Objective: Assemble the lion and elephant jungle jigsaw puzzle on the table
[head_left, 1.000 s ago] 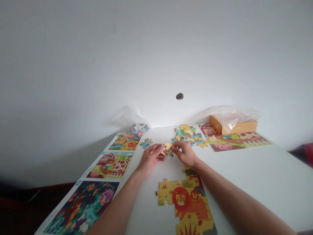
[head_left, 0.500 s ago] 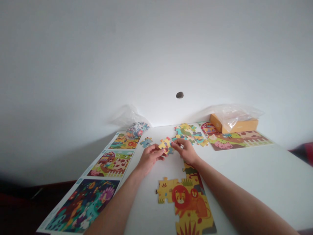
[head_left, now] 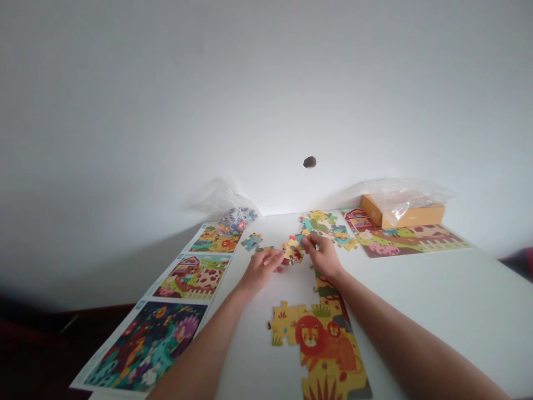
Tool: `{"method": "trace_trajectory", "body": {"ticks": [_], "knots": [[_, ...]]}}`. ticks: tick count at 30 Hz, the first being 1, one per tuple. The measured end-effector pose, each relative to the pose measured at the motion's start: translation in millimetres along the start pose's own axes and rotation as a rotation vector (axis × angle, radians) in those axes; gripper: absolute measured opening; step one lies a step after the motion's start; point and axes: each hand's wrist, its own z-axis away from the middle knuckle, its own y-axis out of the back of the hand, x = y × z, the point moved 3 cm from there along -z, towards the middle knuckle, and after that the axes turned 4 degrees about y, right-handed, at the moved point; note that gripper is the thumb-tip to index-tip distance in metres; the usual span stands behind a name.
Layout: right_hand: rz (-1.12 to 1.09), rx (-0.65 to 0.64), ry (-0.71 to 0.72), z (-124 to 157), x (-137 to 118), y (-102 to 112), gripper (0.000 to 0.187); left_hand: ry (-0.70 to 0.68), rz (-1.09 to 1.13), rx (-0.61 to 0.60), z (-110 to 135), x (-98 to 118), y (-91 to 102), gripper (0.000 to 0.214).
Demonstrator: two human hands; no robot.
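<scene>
Between my hands, a small yellow and red puzzle piece point(head_left: 293, 250) is held just above the white table. My left hand point(head_left: 261, 270) is closed, its fingertips at the piece's left edge. My right hand point(head_left: 323, 256) pinches at the piece's right side, its fingertips partly hiding what they grip. Nearer to me lies a joined puzzle section with a lion point(head_left: 308, 333), its strip running up beneath my right wrist. Beyond my right hand is a pile of loose puzzle pieces point(head_left: 318, 221). A bluish piece point(head_left: 252, 241) lies beyond my left hand.
A sheet of printed pictures point(head_left: 191, 276) lies along the left edge, with a clear bag of pieces point(head_left: 236, 220) at its far end. At the back right, an orange box point(head_left: 422, 215) under clear plastic stands on a farm picture point(head_left: 400, 242). A white wall rises behind.
The yellow and red piece has shifted right, away from my left fingers and closer to my right hand. My left fingers have flattened a little. The view has turned slightly.
</scene>
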Motion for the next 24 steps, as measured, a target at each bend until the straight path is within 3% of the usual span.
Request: {"method": "trace_trajectory", "body": {"ticks": [8, 19, 24], "knots": [[0.053, -0.057, -0.002, 0.8, 1.2, -0.6, 0.034, -0.068, 0.028, 0.148, -7.7, -2.5, 11.9, 0.044], [0.061, -0.269, 0.021, 4.5, -12.9, -3.8, 0.035, -0.08, -0.136, 0.045, -0.4, 5.5, 8.7, 0.038], [0.139, -0.359, 0.182, 7.2, -16.2, -7.0, 0.033, -0.073, -0.247, 0.012, 3.1, 10.6, 8.1, 0.022]]}}
